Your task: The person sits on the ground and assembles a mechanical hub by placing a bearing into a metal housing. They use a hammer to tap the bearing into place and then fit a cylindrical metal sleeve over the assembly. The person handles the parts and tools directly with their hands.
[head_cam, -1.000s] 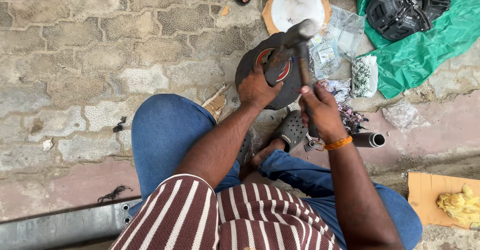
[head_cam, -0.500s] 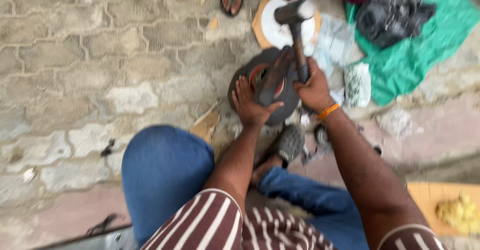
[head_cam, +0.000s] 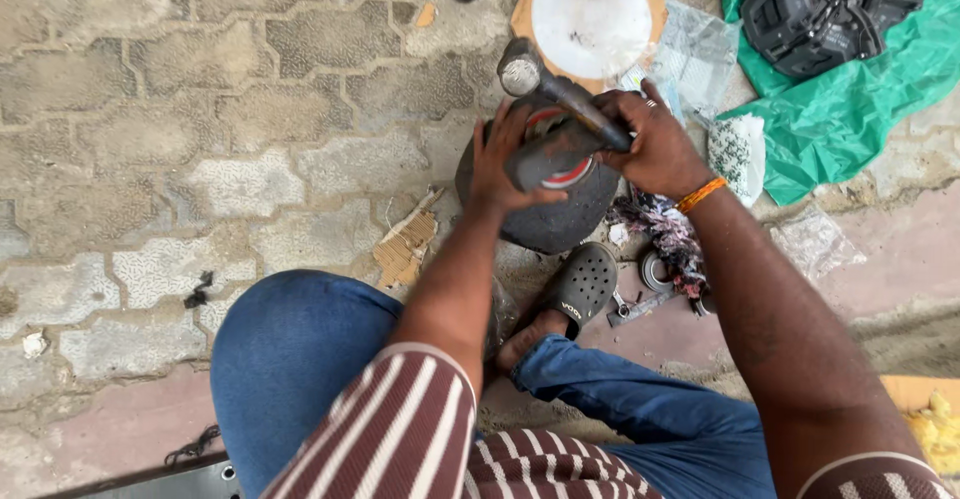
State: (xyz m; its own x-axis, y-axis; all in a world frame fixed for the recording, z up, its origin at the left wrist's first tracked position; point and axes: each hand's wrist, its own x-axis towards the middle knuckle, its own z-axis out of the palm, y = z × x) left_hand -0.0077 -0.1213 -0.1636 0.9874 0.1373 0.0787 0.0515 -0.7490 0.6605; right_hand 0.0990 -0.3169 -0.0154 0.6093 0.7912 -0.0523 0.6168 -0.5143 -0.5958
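Hammer and dark round part on the paving

The hammer (head_cam: 560, 99) lies tilted, its shiny metal head up-left and its dark handle running down-right. Beneath it, the dark grey round part (head_cam: 545, 214) with red markings rests on the stone floor, beside a grey clog.

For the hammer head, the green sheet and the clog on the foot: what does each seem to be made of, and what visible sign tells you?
Hammer head: likely steel; its grey face has a dull metallic sheen.
Green sheet: probably thin plastic or coated fabric; it creases in soft folds.
Clog: apparently moulded foam or rubber; matte dark grey, with punched holes.
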